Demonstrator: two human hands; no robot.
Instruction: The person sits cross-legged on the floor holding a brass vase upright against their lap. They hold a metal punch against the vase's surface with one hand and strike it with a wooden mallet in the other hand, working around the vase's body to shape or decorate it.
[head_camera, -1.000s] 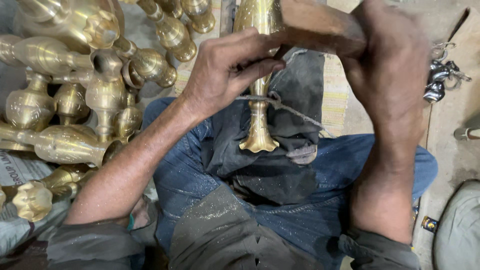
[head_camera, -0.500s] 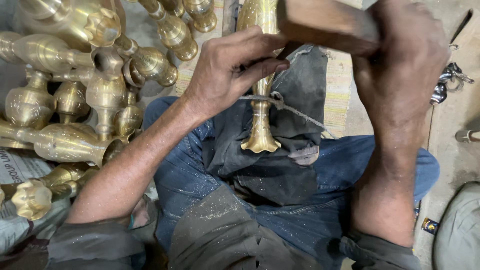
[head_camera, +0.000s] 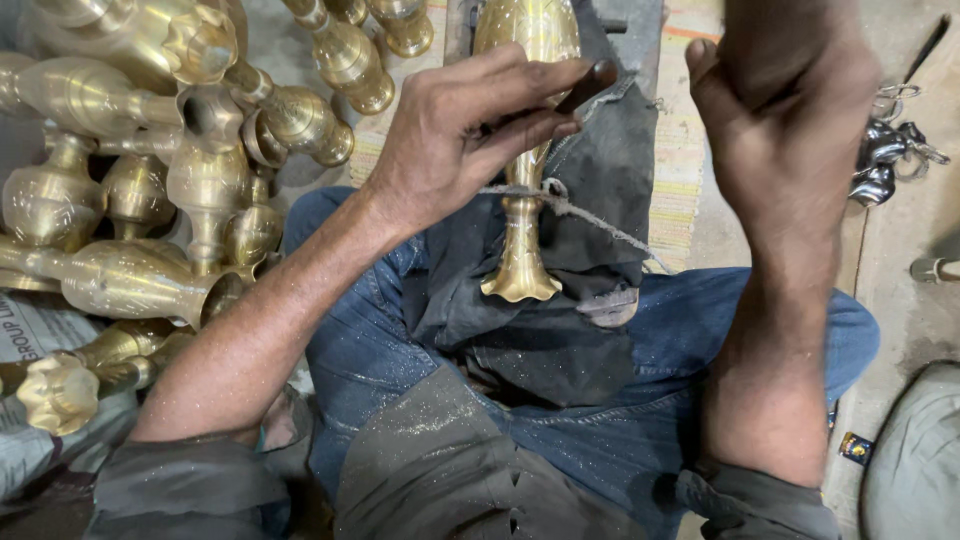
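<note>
A vase (head_camera: 524, 150) lies on a cloth (head_camera: 560, 320) across the person's lap, a cord (head_camera: 590, 212) around its neck, more vases (head_camera: 150, 180) heaped at left, metal tools (head_camera: 885, 150) far right.

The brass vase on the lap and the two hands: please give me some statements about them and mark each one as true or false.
1. The brass vase lies on a dark cloth over the person's lap. True.
2. The left hand holds a thin dark tool over the vase. True.
3. The right hand rests flat on the vase. False: it is raised to the right of the vase, apart from it.
4. A cord is tied around the vase's narrow neck. True.
5. The other brass vases are piled at the person's right. False: they lie at the left.
6. The vase's flared mouth points away from the person. False: it points toward the person.
</note>
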